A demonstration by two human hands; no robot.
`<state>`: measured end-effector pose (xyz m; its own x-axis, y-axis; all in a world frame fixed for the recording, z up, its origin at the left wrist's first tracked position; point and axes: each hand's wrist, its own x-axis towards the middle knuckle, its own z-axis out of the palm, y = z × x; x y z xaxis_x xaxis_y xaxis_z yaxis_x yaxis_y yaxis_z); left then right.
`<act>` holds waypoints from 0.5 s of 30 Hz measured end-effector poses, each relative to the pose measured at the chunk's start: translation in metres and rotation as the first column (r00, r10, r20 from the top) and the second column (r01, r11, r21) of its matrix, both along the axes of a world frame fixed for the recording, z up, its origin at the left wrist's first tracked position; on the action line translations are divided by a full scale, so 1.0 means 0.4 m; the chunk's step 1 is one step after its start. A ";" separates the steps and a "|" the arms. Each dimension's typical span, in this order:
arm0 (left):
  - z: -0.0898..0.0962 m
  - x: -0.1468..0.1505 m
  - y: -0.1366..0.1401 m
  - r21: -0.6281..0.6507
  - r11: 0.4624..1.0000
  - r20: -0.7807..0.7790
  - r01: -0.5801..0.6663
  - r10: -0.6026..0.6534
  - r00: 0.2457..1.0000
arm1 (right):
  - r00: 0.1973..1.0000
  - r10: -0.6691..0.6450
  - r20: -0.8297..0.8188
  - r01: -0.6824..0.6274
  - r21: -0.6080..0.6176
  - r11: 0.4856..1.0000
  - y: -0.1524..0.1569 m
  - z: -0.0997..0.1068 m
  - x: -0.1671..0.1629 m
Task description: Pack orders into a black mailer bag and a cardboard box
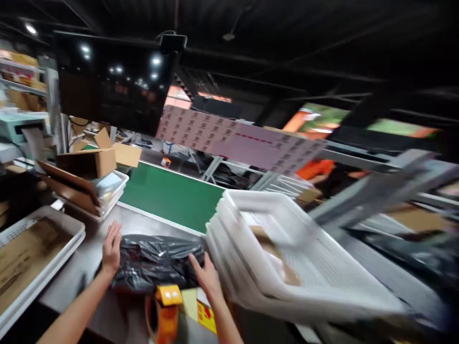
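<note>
A black plastic-wrapped parcel (pixel 154 260) lies across the grey metal worktop (pixel 89 239), its film creased and shiny. My left hand (pixel 112 248) is at the parcel's left end, fingers stretched upward and the palm side against it. At the other end, my right hand (pixel 207 276) grips the right corner, with the thumb on top and part of the fingers hidden. Just in front of the parcel stands an orange tape dispenser (pixel 168 310) with a roll of tape. Beside it, a yellow and red printed packet (pixel 207 316) lies partly behind my right forearm.
Stacked white plastic trays (pixel 247 282) stand close on the right, the top one holding cardboard. Another white tray (pixel 81 229) with flat cardboard is at left. Open cardboard boxes (pixel 103 162) sit behind it. A green conveyor belt (pixel 172 196) runs beyond the worktop, under a large dark screen (pixel 114 86).
</note>
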<state>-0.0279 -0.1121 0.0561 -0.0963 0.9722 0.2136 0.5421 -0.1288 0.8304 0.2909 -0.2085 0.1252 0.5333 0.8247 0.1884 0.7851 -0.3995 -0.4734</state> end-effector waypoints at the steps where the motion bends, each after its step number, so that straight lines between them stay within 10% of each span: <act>1: 0.002 0.007 0.034 0.027 0.999 -0.006 0.040 -0.040 0.999 | 0.999 0.001 -0.033 0.000 0.021 1.000 -0.015 -0.013 -0.011; 7: 0.071 0.022 0.195 0.028 0.979 -0.163 0.202 -0.195 0.967 | 0.967 0.233 -0.105 -0.191 0.305 0.933 -0.124 -0.246 -0.254; 10: 0.107 0.024 0.241 -0.021 0.958 -0.221 0.286 -0.283 0.933 | 0.988 0.144 -0.056 -0.113 0.376 0.920 -0.104 -0.362 -0.323; 15: 0.154 0.046 0.256 -0.158 0.827 -0.362 0.539 -0.557 0.747 | 0.990 0.120 -0.067 -0.079 0.441 0.894 0.021 -0.370 -0.286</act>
